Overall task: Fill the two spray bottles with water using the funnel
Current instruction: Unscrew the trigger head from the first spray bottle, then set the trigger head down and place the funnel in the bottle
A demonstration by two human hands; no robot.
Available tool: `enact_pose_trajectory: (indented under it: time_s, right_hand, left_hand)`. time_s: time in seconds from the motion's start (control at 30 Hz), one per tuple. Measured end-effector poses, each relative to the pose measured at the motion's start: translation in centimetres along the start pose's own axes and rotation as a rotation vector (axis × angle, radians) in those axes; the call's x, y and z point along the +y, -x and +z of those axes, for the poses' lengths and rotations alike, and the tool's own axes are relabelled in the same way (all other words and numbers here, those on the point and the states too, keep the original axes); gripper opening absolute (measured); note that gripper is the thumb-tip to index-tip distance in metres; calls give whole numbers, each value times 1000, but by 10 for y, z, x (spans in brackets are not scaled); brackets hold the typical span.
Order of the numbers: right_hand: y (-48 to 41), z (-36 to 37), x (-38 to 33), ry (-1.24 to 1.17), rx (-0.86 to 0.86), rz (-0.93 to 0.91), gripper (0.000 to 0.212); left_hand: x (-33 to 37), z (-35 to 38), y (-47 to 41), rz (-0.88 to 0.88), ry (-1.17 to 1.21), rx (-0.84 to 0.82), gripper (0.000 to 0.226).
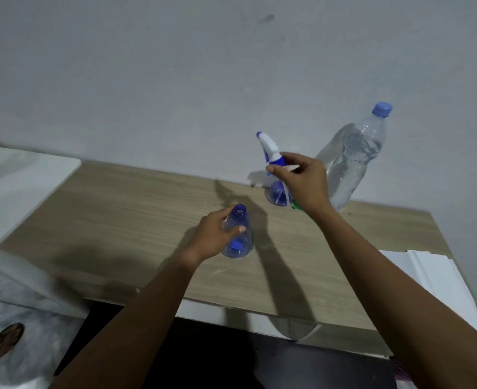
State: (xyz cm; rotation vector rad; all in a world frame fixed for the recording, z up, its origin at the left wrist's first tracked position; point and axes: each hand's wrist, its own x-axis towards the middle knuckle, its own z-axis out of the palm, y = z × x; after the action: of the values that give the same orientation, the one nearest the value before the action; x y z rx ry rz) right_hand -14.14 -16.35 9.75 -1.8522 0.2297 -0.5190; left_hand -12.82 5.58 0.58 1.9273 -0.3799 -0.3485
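The two hands were apart, each one on its own bottle. The left hand [212, 234] gripped the near bottle [244, 220] around its upper part, with the thumb across the front. This blue bottle stood upright on the table [119, 220], close to the middle. Its mouth was open, with no sprayer on it. A small blue piece showed through its lower part.

The right hand [304, 181] was farther back and pinched the blue collar of the sprayer [271, 148] between thumb and fingers. The white sprayer pointed up and to the left, directly above the far bottle [274, 192]. A thin tube [281, 195] was visible inside that bottle. Whether the sprayer was screwed on or already loose could not be told, because the hand covered the neck.

Just under the right wrist a small green thing [296, 205] showed on the table. It was mostly hidden, so it could not be said if this was the funnel.

Behind the right hand, near the wall [175, 66], stood a big clear water bottle [352, 164] with a blue cap [382, 108] on it and with water inside. White sheets [434, 276] lay at the right end of the table. A foot [2, 342] in a sandal was on the floor at the lower left.
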Motion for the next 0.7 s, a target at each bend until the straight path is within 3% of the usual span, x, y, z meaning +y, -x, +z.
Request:
enact_pose_trajectory:
  time_s: [0.2, 0.3, 0.7]
  right_hand:
    - [29, 22, 97, 413, -161, 208, 38]
    - [35, 36, 115, 512, -233, 260, 26]
    - [31, 59, 125, 601, -316, 210, 21]
  left_hand:
    - [-8, 7, 0, 37, 84, 13, 51]
    - [-9, 8, -2, 32, 87, 5, 49]
    - [-6, 8, 2, 30, 79, 3, 45]
